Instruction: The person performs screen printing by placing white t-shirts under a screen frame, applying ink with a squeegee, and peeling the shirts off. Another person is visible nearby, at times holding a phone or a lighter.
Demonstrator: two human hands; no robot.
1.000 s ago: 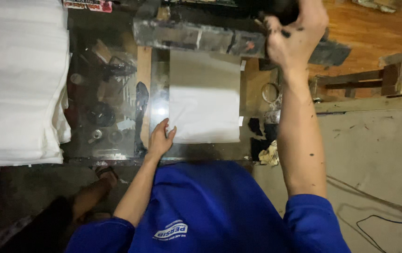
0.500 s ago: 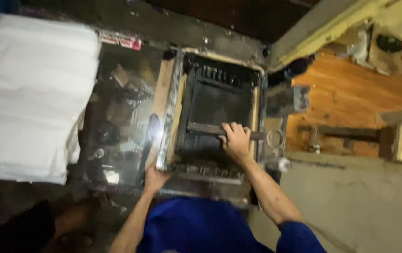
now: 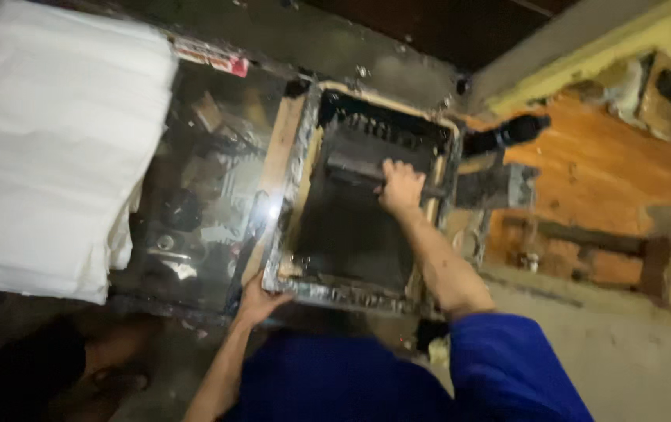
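**Screen frame down, squeegee at the far end**

At the left edge of the worktop lies a thick stack of white sheets (image 3: 54,148), well apart from both hands. Beside it, a glass-topped section of the worktop (image 3: 195,227) shows clutter beneath the pane; the items there are too dim to identify.

At centre, the ink-stained screen frame (image 3: 367,195) lies flat on the worktop. The left hand (image 3: 261,301) presses on the frame's near left corner, fingers spread over the rail; it braces the frame and does not appear to close around it. The right hand (image 3: 400,186) is clenched around the squeegee (image 3: 367,173), a dark bar lying across the mesh close to the frame's far rail.

Progress, as a judgement: the frame is lowered and seated, and the squeegee stands at one end of the mesh. No printed result is visible, since the dark mesh hides whatever lies under it. Lifting the frame is not yet done.

To the right, a dark cylindrical fitting (image 3: 507,133) projects beside the frame, with orange wooden boards (image 3: 601,172) beyond it.
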